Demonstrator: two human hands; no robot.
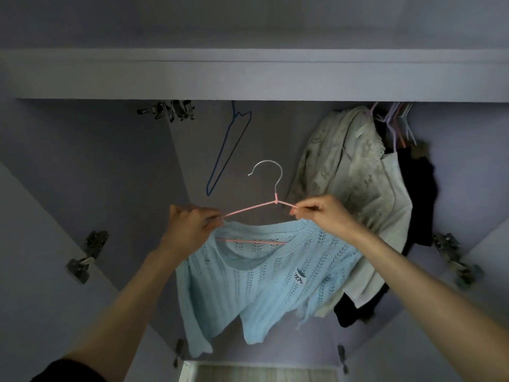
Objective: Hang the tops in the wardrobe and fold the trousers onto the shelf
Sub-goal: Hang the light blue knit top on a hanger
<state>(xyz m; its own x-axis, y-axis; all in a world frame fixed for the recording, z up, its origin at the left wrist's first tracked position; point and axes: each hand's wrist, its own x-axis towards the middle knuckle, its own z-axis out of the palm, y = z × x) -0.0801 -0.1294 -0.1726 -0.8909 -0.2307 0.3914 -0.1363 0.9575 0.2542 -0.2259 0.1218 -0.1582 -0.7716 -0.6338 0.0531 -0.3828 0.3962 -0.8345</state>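
- Our left hand point(190, 224) and right hand point(322, 213) are pinching the pink hanger point(249, 209) ends, blue knit top point(256, 282) draped.
- Open room is lying between the blue hanger point(228, 153) and hung clothes point(355, 188).

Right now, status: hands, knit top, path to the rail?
Both hands, left hand and right hand, pinch pink hanger. Blue knit top on it, unhung. Empty blue hanger ahead.

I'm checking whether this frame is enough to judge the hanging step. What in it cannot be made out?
All in the head view:
- Wardrobe rail: hidden behind the top panel, so the blue hanger has its hook cut off.
- Pink hanger: its ends are covered by the left hand, the right hand and the light blue knit top.
- Hung clothes on the right: dark and blurred, count unclear.
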